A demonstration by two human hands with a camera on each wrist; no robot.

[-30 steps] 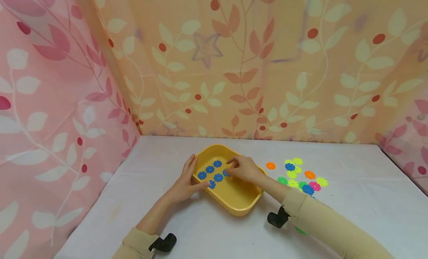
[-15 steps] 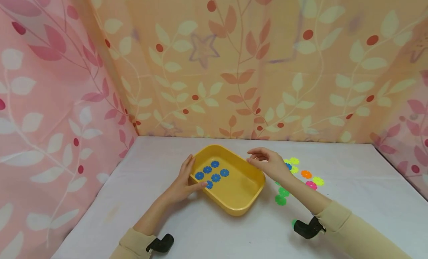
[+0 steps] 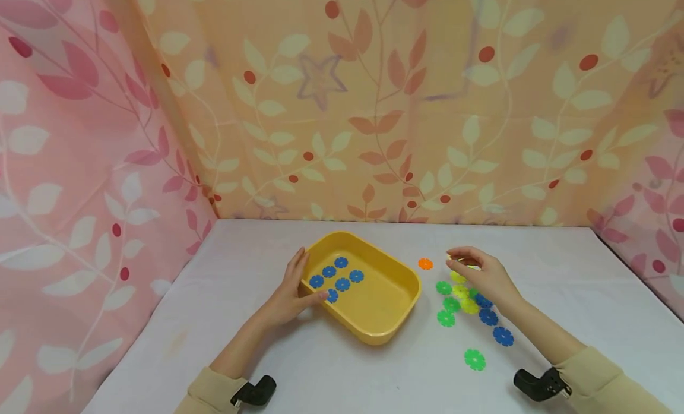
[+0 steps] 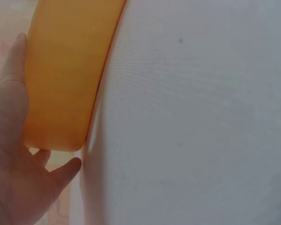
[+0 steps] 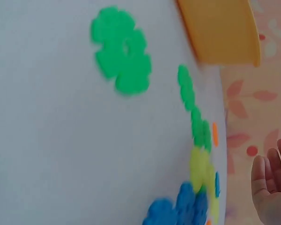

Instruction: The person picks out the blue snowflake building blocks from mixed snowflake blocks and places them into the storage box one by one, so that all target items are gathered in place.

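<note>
My left hand [image 3: 288, 296] holds the left end of a yellow plastic tray [image 3: 382, 310], thumb over the rim and fingers along the outer wall. In the left wrist view the hand wraps that end of the tray [image 4: 75, 79]. Several blue notched discs [image 3: 342, 284], like snowflake building pieces, lie flat on the tray floor at its left. My right hand [image 3: 494, 283] hovers over loose discs right of the tray, fingers loosely bent, no piece visible in them. Yellow discs [image 3: 469, 306], green discs [image 3: 451, 305] and blue discs [image 3: 503, 336] lie there; some are hidden beneath the hand.
A lone orange disc [image 3: 425, 264] lies just right of the tray. One green disc [image 3: 475, 360] sits nearer the front, apart from the pile. The white-covered table [image 3: 320, 372] meets a flowered cloth wall [image 3: 395, 164] at the back.
My right hand has let go of a blue disc in the tray, lifted out over the rim and moved right above the loose discs. The left hand keeps its hold.
</note>
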